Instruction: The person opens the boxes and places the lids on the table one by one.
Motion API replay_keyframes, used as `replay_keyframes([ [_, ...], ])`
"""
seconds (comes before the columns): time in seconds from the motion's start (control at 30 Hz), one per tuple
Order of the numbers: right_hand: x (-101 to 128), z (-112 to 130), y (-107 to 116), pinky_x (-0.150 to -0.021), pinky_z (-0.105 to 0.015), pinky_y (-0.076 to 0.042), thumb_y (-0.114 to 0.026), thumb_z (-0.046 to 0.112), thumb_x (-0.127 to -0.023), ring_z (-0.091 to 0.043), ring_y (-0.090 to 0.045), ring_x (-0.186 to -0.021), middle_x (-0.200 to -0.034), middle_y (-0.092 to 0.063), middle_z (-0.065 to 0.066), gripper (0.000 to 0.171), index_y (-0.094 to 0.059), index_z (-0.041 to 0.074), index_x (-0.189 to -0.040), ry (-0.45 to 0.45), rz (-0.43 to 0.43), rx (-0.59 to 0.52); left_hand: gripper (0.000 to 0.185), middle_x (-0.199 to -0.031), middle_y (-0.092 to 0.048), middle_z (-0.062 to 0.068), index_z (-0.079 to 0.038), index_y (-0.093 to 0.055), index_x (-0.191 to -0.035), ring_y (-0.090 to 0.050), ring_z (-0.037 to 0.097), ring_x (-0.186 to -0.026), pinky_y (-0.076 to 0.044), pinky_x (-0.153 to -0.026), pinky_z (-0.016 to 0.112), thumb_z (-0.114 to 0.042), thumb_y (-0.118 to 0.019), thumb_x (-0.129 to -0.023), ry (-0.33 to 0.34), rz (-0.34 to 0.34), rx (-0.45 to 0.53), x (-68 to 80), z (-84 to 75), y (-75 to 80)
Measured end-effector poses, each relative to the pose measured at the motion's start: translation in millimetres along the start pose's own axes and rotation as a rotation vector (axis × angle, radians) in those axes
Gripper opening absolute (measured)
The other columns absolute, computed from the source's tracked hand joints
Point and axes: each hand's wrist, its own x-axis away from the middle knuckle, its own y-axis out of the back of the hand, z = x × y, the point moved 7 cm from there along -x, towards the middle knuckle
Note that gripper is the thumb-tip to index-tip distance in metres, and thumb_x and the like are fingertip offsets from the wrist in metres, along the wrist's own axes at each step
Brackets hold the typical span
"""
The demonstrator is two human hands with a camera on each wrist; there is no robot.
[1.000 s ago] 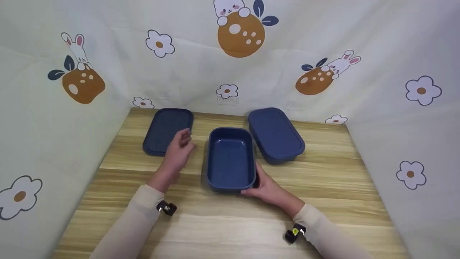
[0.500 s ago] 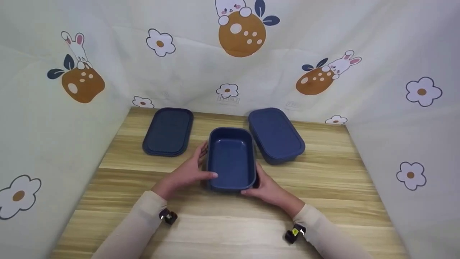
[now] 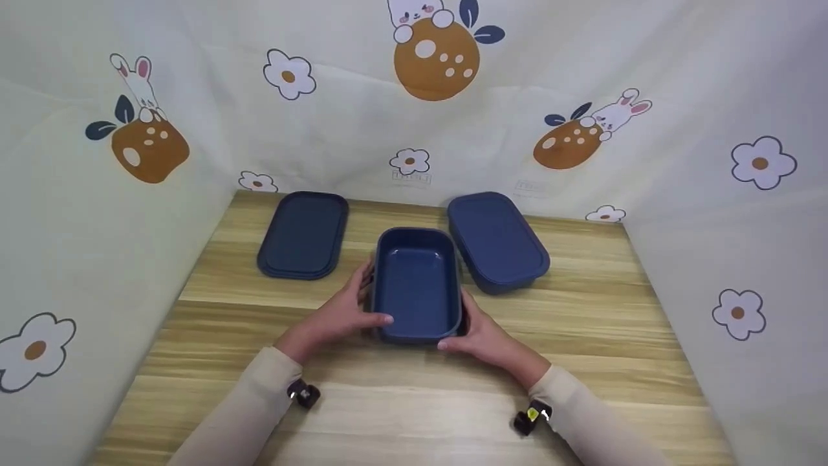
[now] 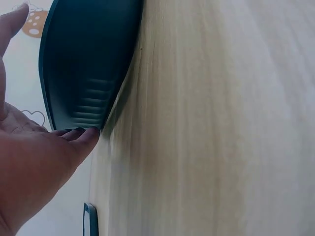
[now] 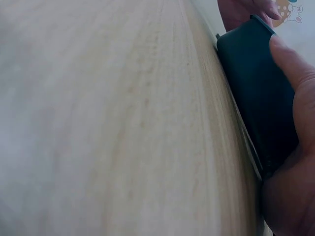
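An uncovered dark blue lunch box (image 3: 417,285) stands upright on the wooden table, its inside bare. Its left wall is held by my left hand (image 3: 336,317), thumb over the rim and fingers along the outside. My right hand (image 3: 482,333) grips the near right corner, with the thumb at the near end and the other fingers round the right side, partly hidden. In the left wrist view, fingertips (image 4: 91,135) touch the outer wall of the lunch box (image 4: 88,59). The right wrist view shows the right thumb (image 5: 288,56) up at the rim.
A flat dark blue lid (image 3: 304,234) lies at the back left of the table (image 3: 401,408). Close beside the box's right, a second lunch box (image 3: 498,239) has its lid on. Patterned cloth walls (image 3: 349,123) enclose the back and both sides.
My left hand has come from beside the lid rightward onto the box's left wall. The right hand stays at its corner, and the box has not visibly moved.
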Motion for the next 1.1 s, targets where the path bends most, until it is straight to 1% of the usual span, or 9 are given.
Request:
replay_keyframes([
  [0.1, -0.1, 0.3, 1.3, -0.12, -0.02, -0.033, -0.099, 0.01, -0.083, -0.038, -0.044, -0.152, -0.177, -0.029, -0.026, 0.131, -0.008, 0.003, -0.177, -0.009, -0.007, -0.013, 0.132, -0.184, -0.003, 0.021, -0.006, 0.003, -0.177, -0.017, 0.043, -0.167, -0.022, -0.133, 0.053, -0.019, -0.095, -0.089, 0.005, 0.01, 0.005, 0.5, 0.7, -1.0],
  [0.23, 0.6, 0.9, 3.1, -0.121, -0.018, -0.029, -0.1, 0.014, -0.083, -0.035, -0.034, -0.159, -0.182, -0.014, -0.023, 0.138, -0.001, 0.007, -0.178, -0.034, -0.029, 0.005, 0.14, -0.184, -0.001, 0.019, -0.011, 0.007, -0.177, -0.014, 0.041, -0.168, -0.022, -0.133, 0.054, -0.023, -0.098, -0.086, 0.011, 0.037, 0.003, 0.8, 2.7, -4.3],
  [0.37, 1.4, 5.0, 4.7, -0.121, -0.017, -0.028, -0.103, 0.019, -0.08, -0.033, -0.031, -0.16, -0.182, -0.012, -0.023, 0.144, 0.003, 0.006, -0.177, -0.047, -0.053, 0.053, 0.146, -0.184, -0.005, 0.018, -0.015, 0.007, -0.178, -0.018, 0.04, -0.167, -0.024, -0.131, 0.056, -0.027, -0.102, -0.081, 0.001, 0.037, -0.039, 0.7, 4.2, -6.3],
  [0.5, -0.9, 10.4, 3.9, -0.129, -0.033, -0.025, -0.104, 0.019, -0.079, -0.035, -0.027, -0.162, -0.183, -0.007, -0.023, 0.147, 0.004, 0.005, -0.177, -0.048, -0.067, 0.096, 0.15, -0.181, -0.012, 0.021, -0.014, 0.007, -0.178, -0.026, 0.038, -0.163, -0.025, -0.13, 0.055, -0.028, -0.103, -0.077, -0.024, 0.027, -0.069, -0.3, 3.1, -8.2],
  [0.63, -4.9, 11.8, 3.0, -0.133, -0.051, -0.018, -0.105, 0.019, -0.075, -0.036, -0.015, -0.167, -0.183, 0.0, -0.023, 0.151, 0.006, 0.006, -0.177, -0.066, -0.078, 0.132, 0.153, -0.181, -0.009, 0.024, -0.009, 0.01, -0.176, -0.026, 0.037, -0.161, -0.022, -0.131, 0.053, -0.023, -0.104, -0.075, -0.04, 0.03, -0.061, -1.3, 2.0, -10.7],
  [0.73, -7.4, 11.9, 1.8, -0.133, -0.053, -0.014, -0.107, 0.022, -0.073, -0.036, -0.007, -0.168, -0.183, 0.003, -0.024, 0.155, 0.007, 0.007, -0.177, -0.072, -0.082, 0.16, 0.156, -0.181, -0.005, 0.026, -0.005, 0.012, -0.175, -0.023, 0.038, -0.162, -0.019, -0.132, 0.051, -0.023, -0.104, -0.073, -0.055, 0.03, -0.073, -1.6, 1.5, -12.1],
  [0.8, -7.8, 11.8, 0.3, -0.134, -0.051, -0.014, -0.107, 0.024, -0.072, -0.036, -0.007, -0.168, -0.183, 0.004, -0.025, 0.157, 0.009, 0.009, -0.177, -0.079, -0.079, 0.179, 0.158, -0.181, -0.003, 0.027, -0.004, 0.013, -0.175, -0.021, 0.039, -0.164, -0.018, -0.132, 0.052, -0.024, -0.105, -0.072, -0.072, 0.033, -0.084, -1.8, 1.4, -13.2],
  [0.9, -8.5, 11.7, -1.9, -0.133, -0.053, -0.015, -0.107, 0.024, -0.072, -0.039, -0.009, -0.167, -0.182, 0.006, -0.026, 0.159, 0.013, 0.007, -0.176, -0.076, -0.083, 0.178, 0.161, -0.181, 0.0, 0.028, -0.005, 0.015, -0.174, -0.017, 0.04, -0.165, -0.017, -0.133, 0.051, -0.025, -0.106, -0.071, -0.098, 0.041, -0.1, -2.1, 0.5, -15.8],
  [1.1, -10.1, 11.8, -5.8, -0.133, -0.053, -0.015, -0.107, 0.02, -0.071, -0.04, -0.008, -0.167, -0.182, 0.013, -0.025, 0.163, 0.019, 0.003, -0.173, -0.072, -0.08, 0.168, 0.165, -0.181, 0.01, 0.026, -0.005, 0.021, -0.172, -0.011, 0.039, -0.167, -0.015, -0.133, 0.049, -0.027, -0.107, -0.07, -0.065, 0.032, -0.141, -1.8, 1.1, -19.6],
])
